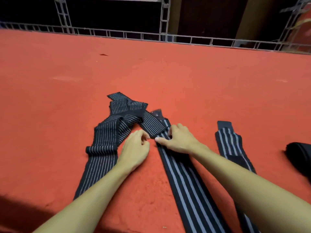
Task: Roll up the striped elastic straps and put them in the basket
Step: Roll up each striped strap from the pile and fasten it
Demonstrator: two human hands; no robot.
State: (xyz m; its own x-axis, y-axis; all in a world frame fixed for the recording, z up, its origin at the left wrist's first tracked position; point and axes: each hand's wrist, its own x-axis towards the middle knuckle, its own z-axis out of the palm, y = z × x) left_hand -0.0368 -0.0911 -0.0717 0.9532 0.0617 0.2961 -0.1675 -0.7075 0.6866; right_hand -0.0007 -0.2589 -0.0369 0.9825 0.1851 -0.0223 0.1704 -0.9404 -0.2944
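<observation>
Left hand (pixel 134 148), right hand (pixel 180 140) on straps (pixel 158 128)

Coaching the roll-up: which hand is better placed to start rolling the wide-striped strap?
Probably right: the right hand grips the wide-striped strap with thumb and curled fingers; the left hand sits beside it, off that strap.

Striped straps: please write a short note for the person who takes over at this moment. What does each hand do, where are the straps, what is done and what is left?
Left hand: fingers curled at the end of the thin-striped strap, grip unclear.
Right hand: grips the wide-striped strap where the thin-striped one crosses it.
Third strap lies unrolled to the right on the red carpet.
Done: no finished roll is clear.
Left: roll all three, then the basket, which is not in view.
</observation>
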